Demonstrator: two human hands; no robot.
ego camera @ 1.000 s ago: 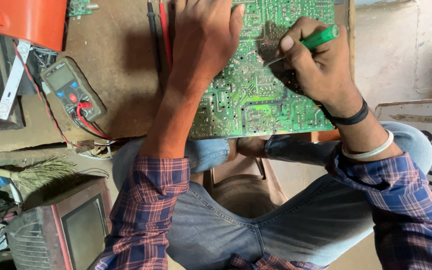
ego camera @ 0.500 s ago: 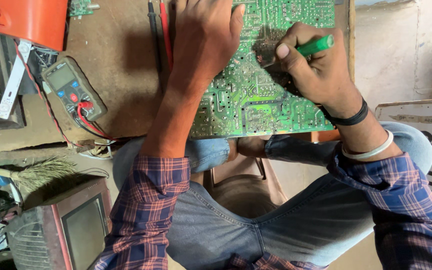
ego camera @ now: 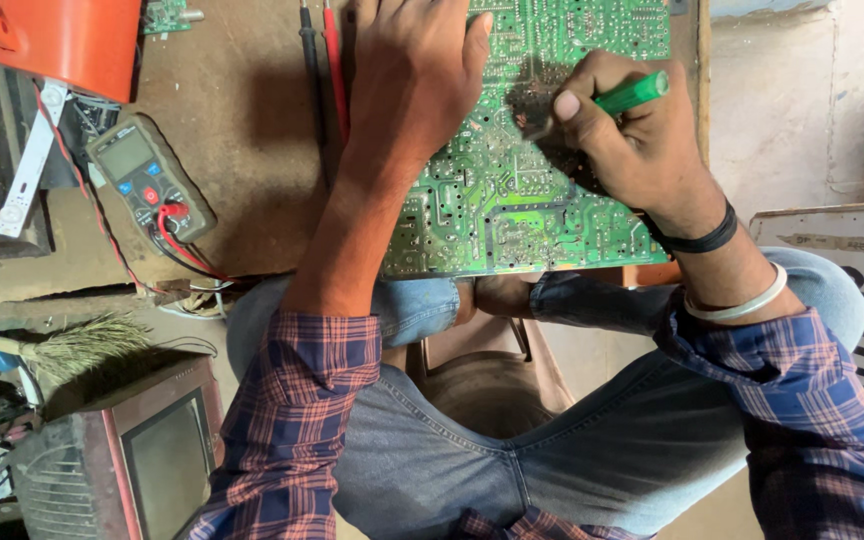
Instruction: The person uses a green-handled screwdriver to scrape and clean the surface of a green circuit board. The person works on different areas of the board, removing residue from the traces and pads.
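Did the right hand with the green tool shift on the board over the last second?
Yes, slightly. The right hand and green-handled tool edged left and up across the green circuit board, toward the left hand, which stays pressed flat.

Rolled plaid sleeves [ego camera: 292, 400], blue jeans [ego camera: 572, 450], black band [ego camera: 697, 238] and white bangle [ego camera: 737, 303] at right wrist.

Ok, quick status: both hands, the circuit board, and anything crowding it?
Left hand flat on green circuit board. Right hand grips green-handled tool, tip down on the board. Red and black probes lie beside the left hand; multimeter apart.
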